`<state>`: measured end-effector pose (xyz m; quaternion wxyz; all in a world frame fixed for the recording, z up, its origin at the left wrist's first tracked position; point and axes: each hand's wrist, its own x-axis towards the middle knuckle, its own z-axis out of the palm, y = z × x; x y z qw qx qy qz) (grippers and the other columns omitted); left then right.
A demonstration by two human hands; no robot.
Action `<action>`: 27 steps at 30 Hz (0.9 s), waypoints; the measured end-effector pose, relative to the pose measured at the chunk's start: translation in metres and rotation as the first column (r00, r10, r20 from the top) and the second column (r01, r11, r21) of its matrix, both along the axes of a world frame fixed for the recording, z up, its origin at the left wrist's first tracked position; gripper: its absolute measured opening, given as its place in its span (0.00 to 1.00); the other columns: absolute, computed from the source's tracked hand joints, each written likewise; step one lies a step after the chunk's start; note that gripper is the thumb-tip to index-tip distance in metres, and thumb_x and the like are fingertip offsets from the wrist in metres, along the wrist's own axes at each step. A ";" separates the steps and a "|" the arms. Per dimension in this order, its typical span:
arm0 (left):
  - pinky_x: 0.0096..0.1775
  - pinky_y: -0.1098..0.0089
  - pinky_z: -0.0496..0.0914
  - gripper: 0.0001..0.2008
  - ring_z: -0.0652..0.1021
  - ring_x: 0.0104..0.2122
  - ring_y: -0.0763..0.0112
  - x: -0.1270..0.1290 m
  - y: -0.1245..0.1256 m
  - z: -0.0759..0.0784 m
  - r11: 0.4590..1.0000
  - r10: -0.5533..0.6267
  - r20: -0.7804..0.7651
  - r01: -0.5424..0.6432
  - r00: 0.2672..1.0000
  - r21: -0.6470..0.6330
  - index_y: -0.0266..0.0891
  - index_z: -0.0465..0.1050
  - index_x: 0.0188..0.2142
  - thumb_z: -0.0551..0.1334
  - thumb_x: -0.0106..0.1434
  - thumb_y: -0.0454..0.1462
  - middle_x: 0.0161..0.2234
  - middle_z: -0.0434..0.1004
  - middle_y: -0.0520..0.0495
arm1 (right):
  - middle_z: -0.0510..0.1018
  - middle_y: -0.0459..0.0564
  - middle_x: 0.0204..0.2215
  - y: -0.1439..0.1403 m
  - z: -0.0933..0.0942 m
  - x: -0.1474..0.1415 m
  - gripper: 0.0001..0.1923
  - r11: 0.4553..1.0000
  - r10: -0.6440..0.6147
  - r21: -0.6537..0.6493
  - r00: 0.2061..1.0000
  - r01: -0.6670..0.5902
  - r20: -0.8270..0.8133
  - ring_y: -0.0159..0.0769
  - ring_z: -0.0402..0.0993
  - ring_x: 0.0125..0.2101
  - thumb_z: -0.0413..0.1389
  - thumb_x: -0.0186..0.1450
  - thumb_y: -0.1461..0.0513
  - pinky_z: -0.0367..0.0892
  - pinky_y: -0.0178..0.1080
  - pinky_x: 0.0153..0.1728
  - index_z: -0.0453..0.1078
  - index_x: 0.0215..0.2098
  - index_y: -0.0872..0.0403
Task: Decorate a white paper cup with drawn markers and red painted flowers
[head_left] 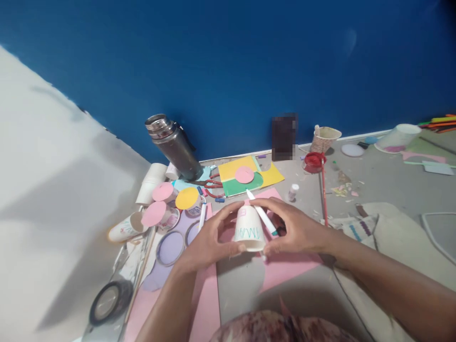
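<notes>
Your left hand (208, 242) and right hand (302, 230): clamped on opposite sides of white paper cup (248, 223) (lettered, wide rim toward you), pink paper (290, 275) near. White marker (262, 216) also in your right hand, beside cup.

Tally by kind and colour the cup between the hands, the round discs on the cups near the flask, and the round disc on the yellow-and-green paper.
Held cup: 1
Pink discs: 3
Yellow disc: 1
Total: 5
</notes>
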<state>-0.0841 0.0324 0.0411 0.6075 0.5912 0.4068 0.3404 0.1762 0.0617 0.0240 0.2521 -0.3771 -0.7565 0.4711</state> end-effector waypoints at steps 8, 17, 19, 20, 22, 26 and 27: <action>0.57 0.54 0.77 0.36 0.78 0.61 0.45 -0.011 -0.004 -0.014 0.944 0.329 0.096 -0.326 0.940 -0.045 0.46 0.71 0.58 0.81 0.52 0.42 0.60 0.77 0.39 | 0.80 0.58 0.61 0.013 -0.001 0.013 0.41 0.988 -0.061 -0.148 0.982 0.034 -0.180 0.49 0.81 0.50 0.72 0.57 0.42 0.78 0.47 0.46 0.73 0.64 0.47; 0.52 0.61 0.77 0.36 0.80 0.56 0.56 0.001 -0.005 -0.032 0.867 0.499 0.163 -0.490 0.851 -0.096 0.47 0.68 0.54 0.80 0.49 0.38 0.55 0.78 0.45 | 0.88 0.53 0.46 0.018 -0.007 0.007 0.12 0.946 -0.316 0.120 0.939 0.301 0.136 0.42 0.86 0.35 0.55 0.74 0.55 0.77 0.43 0.37 0.69 0.53 0.49; 0.54 0.60 0.76 0.37 0.78 0.60 0.55 0.000 -0.006 -0.032 0.858 0.514 0.173 -0.506 0.840 -0.091 0.48 0.67 0.57 0.79 0.50 0.38 0.59 0.76 0.44 | 0.87 0.55 0.48 0.017 -0.018 0.004 0.13 0.930 -0.300 0.302 0.905 0.208 0.301 0.46 0.86 0.42 0.52 0.75 0.59 0.76 0.45 0.42 0.70 0.55 0.51; 0.56 0.59 0.76 0.39 0.77 0.62 0.54 0.000 -0.006 -0.033 0.854 0.520 0.174 -0.513 0.836 -0.091 0.49 0.67 0.58 0.79 0.50 0.38 0.62 0.74 0.43 | 0.87 0.57 0.48 0.017 -0.024 0.003 0.13 0.924 -0.299 0.337 0.893 0.182 0.336 0.48 0.85 0.45 0.51 0.75 0.61 0.75 0.46 0.44 0.70 0.55 0.52; 0.60 0.57 0.74 0.42 0.74 0.66 0.51 -0.001 -0.005 -0.033 0.853 0.523 0.170 -0.515 0.835 -0.089 0.49 0.65 0.62 0.78 0.49 0.38 0.66 0.71 0.42 | 0.86 0.60 0.48 0.018 -0.034 0.001 0.15 0.914 -0.304 0.375 0.875 0.156 0.377 0.51 0.83 0.47 0.50 0.75 0.61 0.72 0.47 0.45 0.71 0.56 0.54; 0.65 0.54 0.70 0.41 0.71 0.68 0.47 0.001 -0.006 -0.032 0.874 0.485 0.143 -0.484 0.863 -0.042 0.46 0.64 0.62 0.76 0.49 0.36 0.67 0.70 0.38 | 0.85 0.60 0.43 0.018 -0.043 0.000 0.13 0.893 -0.316 0.438 0.833 0.100 0.454 0.49 0.81 0.43 0.51 0.76 0.60 0.68 0.44 0.40 0.75 0.52 0.54; 0.66 0.54 0.69 0.41 0.71 0.69 0.47 0.001 -0.007 -0.032 0.882 0.469 0.143 -0.470 0.872 -0.029 0.46 0.64 0.62 0.75 0.49 0.35 0.67 0.70 0.38 | 0.85 0.60 0.42 0.017 -0.043 0.000 0.12 0.889 -0.315 0.451 0.826 0.083 0.468 0.48 0.80 0.42 0.52 0.76 0.60 0.67 0.43 0.39 0.76 0.50 0.54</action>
